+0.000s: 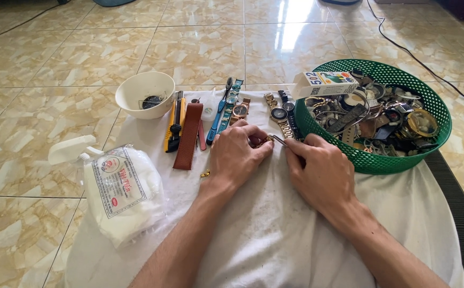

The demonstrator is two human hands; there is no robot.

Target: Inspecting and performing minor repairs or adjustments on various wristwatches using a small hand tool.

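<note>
My left hand (238,154) lies palm down on a white cloth (274,234), its fingers closed over a small gold-coloured watch piece (264,141) that shows between thumb and fingers. My right hand (322,168) pinches a thin metal tool (278,140) whose tip meets that piece. Just beyond the hands lies a gold watch with a dark dial (279,114). A tiny gold part (206,173) rests on the cloth left of my left wrist.
A green plastic basket (434,104) full of watches and parts, with a small box (325,82) on its rim, stands at the right. A white bowl (145,94), a yellow cutter (175,125), a brown strap (189,136), a blue toothbrush (218,114), more watches and a cotton bag (122,186) lie left.
</note>
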